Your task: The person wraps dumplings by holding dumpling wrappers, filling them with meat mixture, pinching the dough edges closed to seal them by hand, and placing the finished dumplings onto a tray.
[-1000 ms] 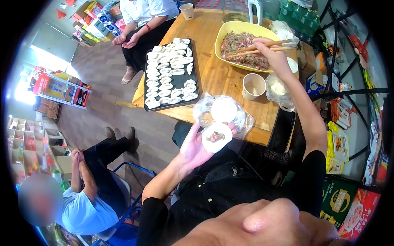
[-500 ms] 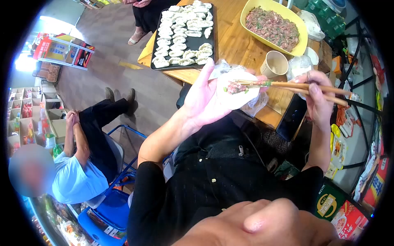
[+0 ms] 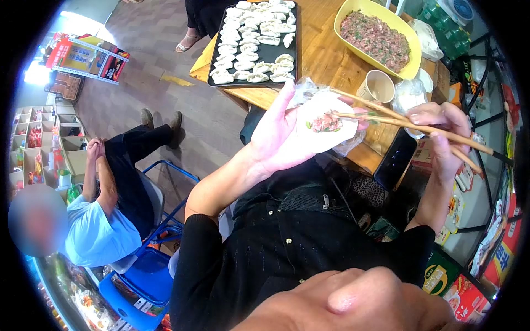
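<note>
Left hand [image 3: 276,135], fingers wide, supports wrapper [image 3: 327,144]; right hand's [image 3: 446,117] fingers hold chopsticks [image 3: 424,129], tips at filling [image 3: 324,123] on wrapper; filling appears underway; withdrawing tips calls for a level palm.

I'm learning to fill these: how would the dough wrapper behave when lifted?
The dough wrapper looks thin and soft across the open left hand, so it would probably sag if lifted by one edge. The uncovered meat filling might then slide.
</note>
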The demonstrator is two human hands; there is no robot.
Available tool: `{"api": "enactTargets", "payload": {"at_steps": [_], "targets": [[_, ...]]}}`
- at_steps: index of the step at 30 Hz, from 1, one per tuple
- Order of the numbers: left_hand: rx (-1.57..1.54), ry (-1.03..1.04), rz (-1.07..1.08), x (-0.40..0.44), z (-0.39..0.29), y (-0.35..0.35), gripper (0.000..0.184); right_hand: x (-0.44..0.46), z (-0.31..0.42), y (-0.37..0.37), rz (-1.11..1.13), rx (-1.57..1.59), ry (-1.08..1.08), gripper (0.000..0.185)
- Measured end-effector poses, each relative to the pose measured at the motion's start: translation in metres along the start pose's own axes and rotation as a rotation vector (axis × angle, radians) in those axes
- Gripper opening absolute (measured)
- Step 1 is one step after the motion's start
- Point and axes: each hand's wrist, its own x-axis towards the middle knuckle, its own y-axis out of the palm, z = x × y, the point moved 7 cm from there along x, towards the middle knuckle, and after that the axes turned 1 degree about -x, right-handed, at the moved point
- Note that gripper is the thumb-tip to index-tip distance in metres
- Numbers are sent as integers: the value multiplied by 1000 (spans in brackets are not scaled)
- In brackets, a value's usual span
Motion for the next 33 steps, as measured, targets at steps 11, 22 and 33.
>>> {"api": "enactTargets", "payload": {"at_steps": [11, 22, 33], "targets": [[-74, -3, 4, 5, -2, -9, 88, 19, 24, 1, 227, -128, -55, 30], [74, 6, 17, 0, -2, 1, 87, 14, -6, 10, -23, 61, 81, 21], [-102, 51, 72, 0, -5, -1, 94, 7, -9, -20, -180, 74, 151, 27]]}}
